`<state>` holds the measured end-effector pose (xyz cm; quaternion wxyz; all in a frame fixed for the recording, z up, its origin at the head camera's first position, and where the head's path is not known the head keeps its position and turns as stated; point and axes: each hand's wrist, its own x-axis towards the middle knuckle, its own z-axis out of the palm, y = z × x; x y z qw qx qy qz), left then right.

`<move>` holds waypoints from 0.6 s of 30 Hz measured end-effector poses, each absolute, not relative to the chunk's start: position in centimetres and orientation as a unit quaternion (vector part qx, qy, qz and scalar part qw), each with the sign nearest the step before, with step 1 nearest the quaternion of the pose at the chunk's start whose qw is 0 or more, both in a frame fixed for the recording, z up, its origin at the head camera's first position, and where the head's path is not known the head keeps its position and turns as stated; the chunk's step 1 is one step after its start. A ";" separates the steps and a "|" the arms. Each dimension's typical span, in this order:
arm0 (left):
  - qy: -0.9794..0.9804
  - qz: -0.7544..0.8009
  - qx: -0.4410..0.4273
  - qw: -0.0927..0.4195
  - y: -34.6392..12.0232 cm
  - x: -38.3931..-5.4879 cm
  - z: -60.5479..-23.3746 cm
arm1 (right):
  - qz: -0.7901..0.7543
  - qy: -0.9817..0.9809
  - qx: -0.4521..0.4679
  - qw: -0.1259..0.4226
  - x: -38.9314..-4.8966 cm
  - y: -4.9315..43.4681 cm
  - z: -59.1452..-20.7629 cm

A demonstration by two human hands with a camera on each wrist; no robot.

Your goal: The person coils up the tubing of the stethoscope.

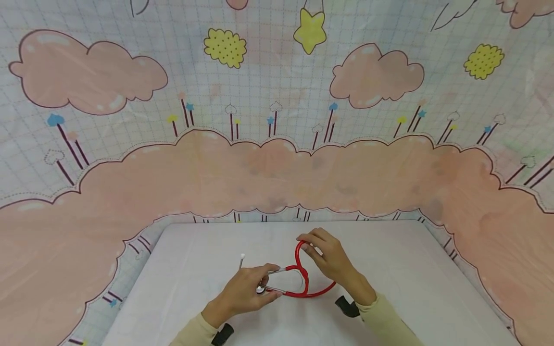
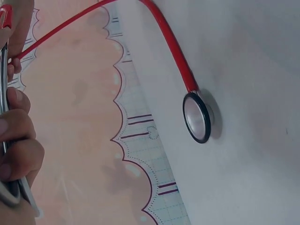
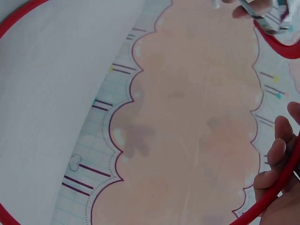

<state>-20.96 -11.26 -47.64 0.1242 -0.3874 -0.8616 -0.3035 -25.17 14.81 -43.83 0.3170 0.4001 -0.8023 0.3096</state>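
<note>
My left hand [image 1: 244, 288] grips the metal ear tubes [image 1: 275, 289] of a stethoscope, thumb and fingers curled round them. One ear tube with a pale tip [image 1: 243, 256] sticks up behind this hand. To the right, my right hand [image 1: 331, 254] pinches a raised loop of the red tubing [image 1: 297, 254]. The tubing crosses over itself between the two hands, and a length of it passes behind the right wrist. In the left wrist view the round chest piece [image 2: 197, 118], dark-rimmed, is at the tubing's end against the white tabletop; in the head view it is hidden.
A white table [image 1: 182, 269] lies under both hands. Behind it and along its sides hangs a cloth [image 1: 277, 178] printed with clouds and stars. Black straps [image 1: 347, 306] are on both wrists.
</note>
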 end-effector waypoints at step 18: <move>-0.845 -0.299 -0.401 0.190 -10.0 -20.7 -47.4 | 0.319 -0.845 0.363 0.228 -25.3 13.9 -45.1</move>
